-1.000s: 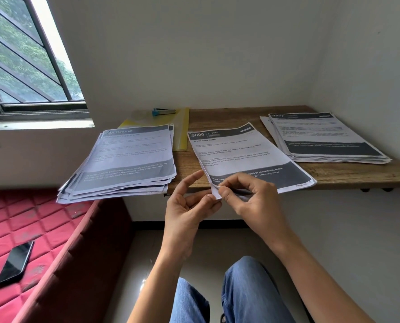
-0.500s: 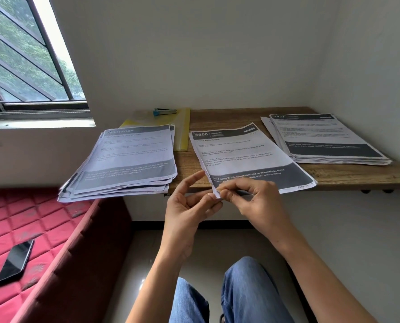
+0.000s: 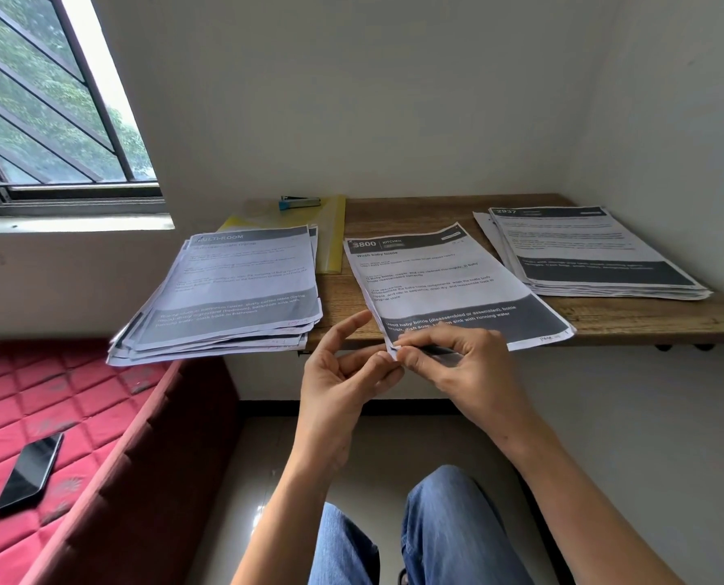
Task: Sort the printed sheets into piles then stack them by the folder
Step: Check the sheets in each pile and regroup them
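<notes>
Three lots of printed sheets lie on the wooden desk (image 3: 415, 213). A thick left pile (image 3: 233, 289) overhangs the desk's left end. The middle sheets (image 3: 440, 280), headed "3800 KITCHEN", overhang the front edge. A right pile (image 3: 583, 251) sits near the wall. A yellow folder (image 3: 330, 234) lies behind the left pile. My right hand (image 3: 457, 365) pinches the near left corner of the middle sheets. My left hand (image 3: 343, 382) touches that same corner with its fingertips, index finger raised.
A blue stapler (image 3: 299, 202) rests on the folder at the back. A red quilted mattress (image 3: 56, 415) lies to the left with a black phone (image 3: 29, 470) on it. Walls close the desk at back and right. My knees in jeans are below.
Almost nothing: both hands stay at the near corner of the middle sheets, the fingers working it slightly.
</notes>
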